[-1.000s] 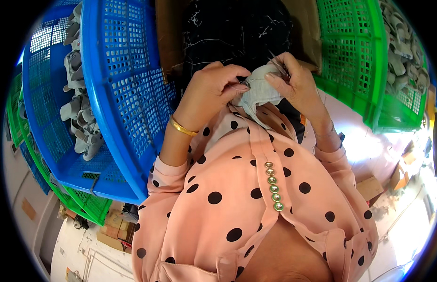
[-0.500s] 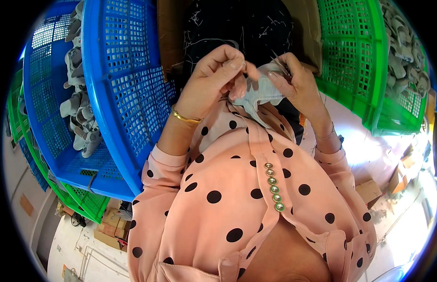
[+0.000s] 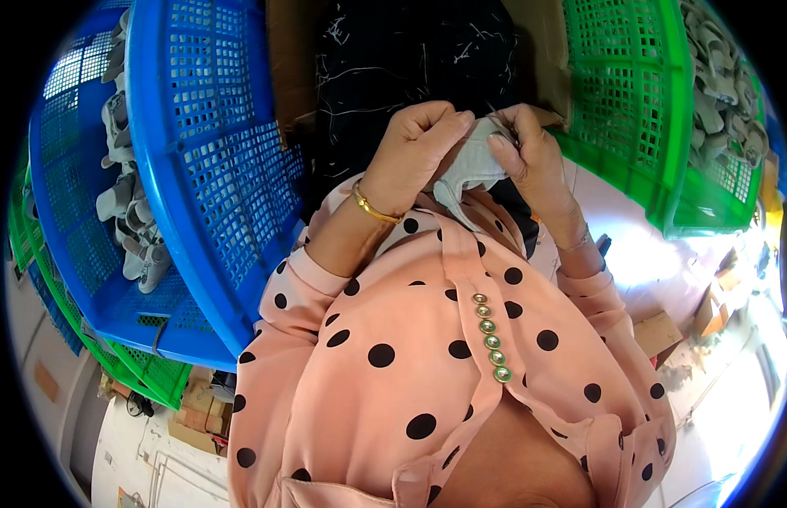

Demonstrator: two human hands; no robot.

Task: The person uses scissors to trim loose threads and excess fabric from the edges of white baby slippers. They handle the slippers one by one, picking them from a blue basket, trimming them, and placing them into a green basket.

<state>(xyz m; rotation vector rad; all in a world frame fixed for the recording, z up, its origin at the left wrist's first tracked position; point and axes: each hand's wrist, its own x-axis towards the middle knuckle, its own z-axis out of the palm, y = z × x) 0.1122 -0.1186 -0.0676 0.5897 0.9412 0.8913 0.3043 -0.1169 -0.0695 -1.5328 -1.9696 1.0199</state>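
Note:
Above my lap, a pale grey-white shoe upper [image 3: 478, 161] is stretched between my hands, its strap-like edge hanging toward my blouse. My left hand [image 3: 419, 152], with a gold bangle at the wrist, is closed with thumb and fingers pinched at the upper's left edge. My right hand [image 3: 533, 157] grips the other side, the thumb pressed on its surface. A thin dark pointed tip, perhaps of thread snips [image 3: 492, 107], sticks out by the right fingers; most of it is hidden in that hand.
A tall blue perforated crate [image 3: 215, 127] stands close on my left, with grey shoes [image 3: 139, 220] in another blue crate beyond. On my right a green crate [image 3: 618, 110] stands beside a heap of pale shoes [image 3: 719, 93]. Cut threads lie on the dark cloth [image 3: 410, 68] over my legs.
My left hand has come down and right, from a loose pinch above the shoe upper to a grip at its edge. The right hand has shifted slightly down.

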